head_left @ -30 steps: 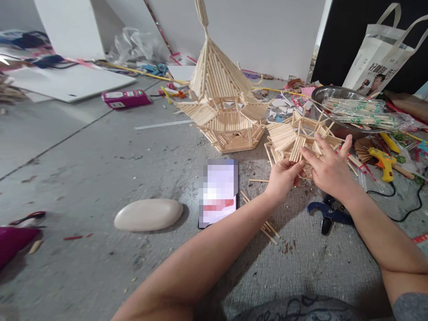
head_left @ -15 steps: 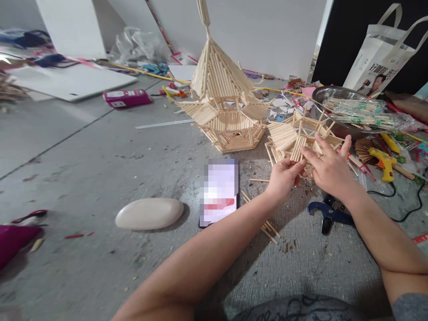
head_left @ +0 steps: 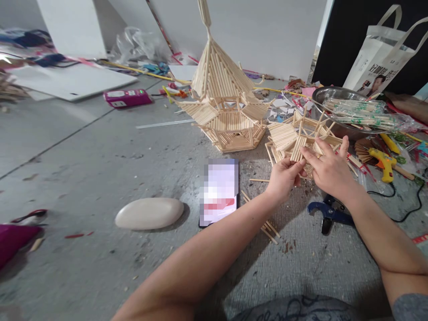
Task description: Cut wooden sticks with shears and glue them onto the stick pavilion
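A small half-built model [head_left: 282, 133] of pale wooden sticks stands on the floor, partly hidden by my hands. My left hand [head_left: 286, 176] is closed, thumb and fingers pinching the near lower ends of the sticks in its front roof panel. Above and to the right, my right hand [head_left: 332, 169] has its fingers spread, and one fingertip rests against the right side of that panel. Behind and to the left rises a larger stick pagoda [head_left: 224, 76] with a tall pointed roof. Several loose sticks [head_left: 270, 227] lie below my left wrist.
A phone [head_left: 220, 191] and an off-white oval case [head_left: 150, 214] lie to the left. Blue cutters [head_left: 329, 214] sit under my right forearm. On the right are a yellow glue gun [head_left: 384, 162] with a cord and a metal bowl [head_left: 321, 96] holding wrapped sticks.
The fingers of my right hand have shifted very slightly. My left hand keeps its pinch, and the model stays where it was.
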Tool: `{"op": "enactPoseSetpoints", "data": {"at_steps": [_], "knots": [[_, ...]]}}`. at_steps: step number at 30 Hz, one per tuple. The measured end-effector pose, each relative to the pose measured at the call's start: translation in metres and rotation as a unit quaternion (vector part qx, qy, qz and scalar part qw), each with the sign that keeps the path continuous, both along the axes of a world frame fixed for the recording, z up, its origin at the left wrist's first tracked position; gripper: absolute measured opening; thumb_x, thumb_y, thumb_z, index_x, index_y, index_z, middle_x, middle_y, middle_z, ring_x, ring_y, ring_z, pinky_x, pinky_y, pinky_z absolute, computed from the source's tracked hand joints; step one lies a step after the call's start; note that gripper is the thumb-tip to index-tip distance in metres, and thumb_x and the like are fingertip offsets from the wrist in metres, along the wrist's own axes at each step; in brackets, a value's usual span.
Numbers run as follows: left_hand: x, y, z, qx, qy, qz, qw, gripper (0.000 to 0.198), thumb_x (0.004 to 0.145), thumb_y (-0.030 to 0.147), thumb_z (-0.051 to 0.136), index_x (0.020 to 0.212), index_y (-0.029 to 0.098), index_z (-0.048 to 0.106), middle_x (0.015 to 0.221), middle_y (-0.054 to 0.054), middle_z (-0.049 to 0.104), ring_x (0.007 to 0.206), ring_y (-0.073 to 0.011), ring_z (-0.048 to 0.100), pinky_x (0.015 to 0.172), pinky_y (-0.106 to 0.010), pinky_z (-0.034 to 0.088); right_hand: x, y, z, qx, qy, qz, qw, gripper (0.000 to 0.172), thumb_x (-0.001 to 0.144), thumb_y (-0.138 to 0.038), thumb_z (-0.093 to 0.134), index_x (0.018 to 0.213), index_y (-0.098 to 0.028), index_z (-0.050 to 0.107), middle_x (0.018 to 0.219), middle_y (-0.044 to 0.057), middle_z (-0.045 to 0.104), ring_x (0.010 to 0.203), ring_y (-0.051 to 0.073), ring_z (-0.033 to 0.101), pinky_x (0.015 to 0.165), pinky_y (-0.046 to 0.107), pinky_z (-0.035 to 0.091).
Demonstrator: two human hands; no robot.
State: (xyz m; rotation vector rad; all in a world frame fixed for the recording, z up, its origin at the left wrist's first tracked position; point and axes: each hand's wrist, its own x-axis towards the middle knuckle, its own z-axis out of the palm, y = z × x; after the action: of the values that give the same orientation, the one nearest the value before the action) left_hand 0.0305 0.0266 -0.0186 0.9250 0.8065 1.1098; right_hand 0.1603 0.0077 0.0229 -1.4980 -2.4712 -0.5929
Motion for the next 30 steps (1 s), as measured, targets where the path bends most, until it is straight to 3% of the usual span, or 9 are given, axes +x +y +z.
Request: {"op": "enactPoseSetpoints", "data": {"at_steps": [14,30], "knots": [[-0.0004,-0.0001,0.0015,-0.007,-0.013,0.003,1.000,0.029,0.066,0.038,0.064,0.060,0.014,0.050,0.047,0.004,0.053,0.031,-0.0028,0.037,0.033,-0.018,0.026,-0.0009,-0.0007,0.0012,-0.018,-0.001,-0.011,1.000,0.045,0.082,-0.014,0.039,0.127,-0.018,0.044,0.105,0.011,0.064,0.126,0.029,0.027,0.092,0.069,-0.009],[-0.0001,0.0007,0.0015,0.013,-0.007,0.010,1.000,0.025,0.068,0.033,0.062,0.060,0.014,0.049,0.048,0.004,0.053,0.032,-0.0030,0.038,0.033,-0.018,0.026,0.0007,0.0008,-0.0009,-0.008,0.007,0.002,1.000,0.044,0.082,-0.015,0.040,0.126,-0.019,0.046,0.106,0.012,0.063,0.127,0.029,0.028,0.092,0.070,-0.007]]}}
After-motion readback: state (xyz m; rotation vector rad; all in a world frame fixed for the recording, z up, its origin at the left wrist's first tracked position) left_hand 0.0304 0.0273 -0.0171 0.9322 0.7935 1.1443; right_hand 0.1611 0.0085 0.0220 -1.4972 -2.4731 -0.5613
